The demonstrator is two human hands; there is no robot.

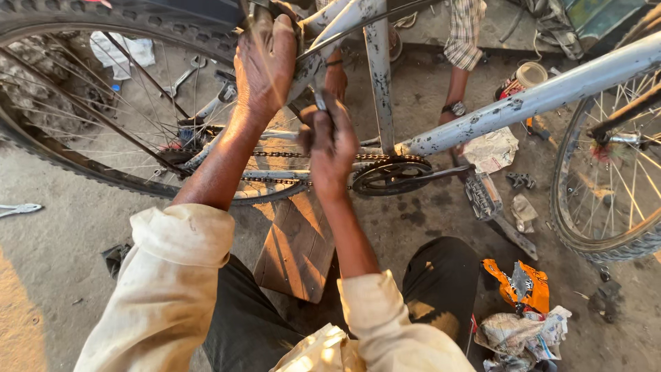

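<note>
Frame tubes: the grey bicycle frame crosses the middle and blocks reach from above.
Spokes: the rear wheel closes off the left.
Chain: the chain and chainring sit just beside the right hand.
Floor: open dirt lies at far left; a wooden board and paper scraps clutter the near side.
</note>
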